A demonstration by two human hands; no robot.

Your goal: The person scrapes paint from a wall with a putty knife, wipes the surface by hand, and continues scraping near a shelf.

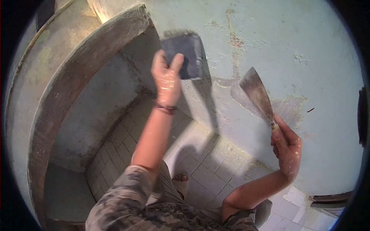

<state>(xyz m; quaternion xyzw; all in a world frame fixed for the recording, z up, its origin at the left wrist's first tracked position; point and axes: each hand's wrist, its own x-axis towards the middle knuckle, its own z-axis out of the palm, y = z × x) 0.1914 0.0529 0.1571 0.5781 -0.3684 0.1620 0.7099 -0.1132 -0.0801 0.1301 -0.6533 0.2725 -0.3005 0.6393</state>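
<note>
A dark, flat, roughly square pad is in my left hand, with the thumb lying across its near face; pale crumbs or paste cling to its edges. Pale smears mark the back of that hand, and a dark band circles the wrist. My right hand is wrapped round the handle of a putty knife, whose wide metal blade points up and to the left. Behind both tools stands a pale green wall with rough, chipped patches.
A curved ledge sweeps down the left side, with a recess behind it. Tiled floor lies below, where a sandalled foot shows. A dark object sits at the right edge. Crumbs lie along the wall's base.
</note>
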